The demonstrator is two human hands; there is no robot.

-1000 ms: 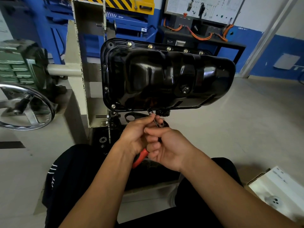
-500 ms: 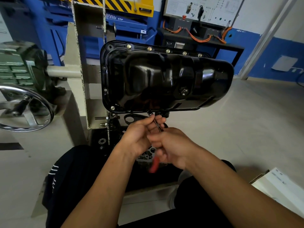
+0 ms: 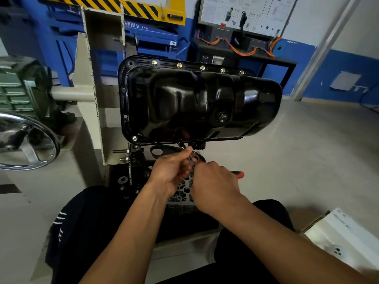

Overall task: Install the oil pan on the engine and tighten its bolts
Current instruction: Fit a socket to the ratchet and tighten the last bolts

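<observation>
Bolted to the cream stand (image 3: 86, 78), the engine (image 3: 135, 165) carries the black oil pan (image 3: 194, 103), with a row of bolts (image 3: 179, 65) along the pan's upper edge. At the middle of its lower edge, the left hand (image 3: 170, 171) curls its fingers round the thin shaft of a red-handled wrench (image 3: 239, 174), whose socket (image 3: 181, 144) meets the flange. The right hand (image 3: 213, 187), touching the left, is closed around the handle, leaving only its red tip showing.

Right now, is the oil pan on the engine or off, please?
On: the oil pan sits against the engine, with bolt heads along its upper flange.
</observation>
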